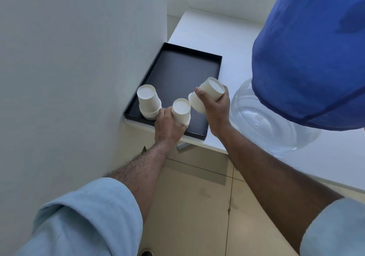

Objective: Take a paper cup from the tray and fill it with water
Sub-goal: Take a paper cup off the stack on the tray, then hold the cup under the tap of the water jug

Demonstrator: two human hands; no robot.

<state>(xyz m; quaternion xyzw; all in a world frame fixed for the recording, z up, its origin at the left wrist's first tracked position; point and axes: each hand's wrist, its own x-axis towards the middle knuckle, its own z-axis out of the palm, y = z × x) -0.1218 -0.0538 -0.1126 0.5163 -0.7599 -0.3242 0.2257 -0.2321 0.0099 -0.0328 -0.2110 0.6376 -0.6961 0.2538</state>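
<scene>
The fingers (203, 95) of the right hand (214, 109) are wrapped round a small white paper cup (207, 94), held bottom-up and tilted, its flat base facing the camera and its rim pointing down and to the left; it may be more than one cup nested together, which cannot be told for sure. The left hand (167, 125) is closed round a second white paper cup (180, 110), also upside down, and the two cups nearly touch at their sides, both held above the near end of the shallow black rectangular tray (177, 68). In the tray's near left corner stands a stack of inverted white paper cups (149, 102), just beside the left hand. The tray lies on a white counter (207, 32), and to the right sits a clear water bottle under a blue cloth cover (308, 54). By my judgement the taking step is nearly done: a cup has been parted from the pile. The next move calls for returning the spare to the tray or stack, turning the kept cup upright, and carrying it to the water outlet, which is not visible here. The cups look thin, light and easily crushed, so a gentle hold suits them.
</scene>
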